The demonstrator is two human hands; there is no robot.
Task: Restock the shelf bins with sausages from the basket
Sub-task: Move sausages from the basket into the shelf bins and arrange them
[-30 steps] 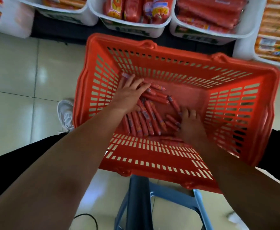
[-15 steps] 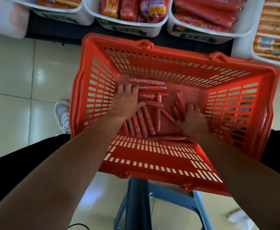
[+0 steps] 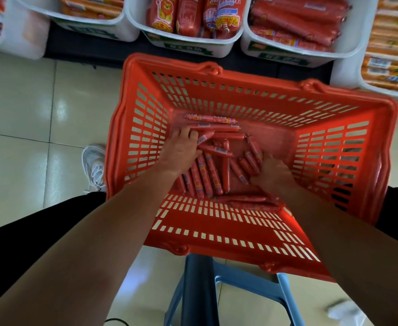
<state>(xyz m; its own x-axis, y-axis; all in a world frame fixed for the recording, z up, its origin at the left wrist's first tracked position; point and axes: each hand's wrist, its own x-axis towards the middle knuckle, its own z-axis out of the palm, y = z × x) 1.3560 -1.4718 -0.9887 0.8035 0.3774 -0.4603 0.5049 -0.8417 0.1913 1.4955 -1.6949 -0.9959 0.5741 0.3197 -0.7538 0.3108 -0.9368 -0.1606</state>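
Sausages (image 3: 207, 175) raked closer since earlier; L hand (image 3: 181, 151), R hand (image 3: 274, 174) in basket (image 3: 240, 236), fingers (image 3: 186, 135) curled into pile, grip can't tell. Shelf bins (image 3: 188, 47) part-stocked; pile left.

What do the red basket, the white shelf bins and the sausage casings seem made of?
The basket: probably rigid moulded plastic, slightly glossy; slotted walls, rounded rim. The shelf bins: likely smooth white plastic, by their curved rims. The sausages: apparently thin shiny film, printed with labels.
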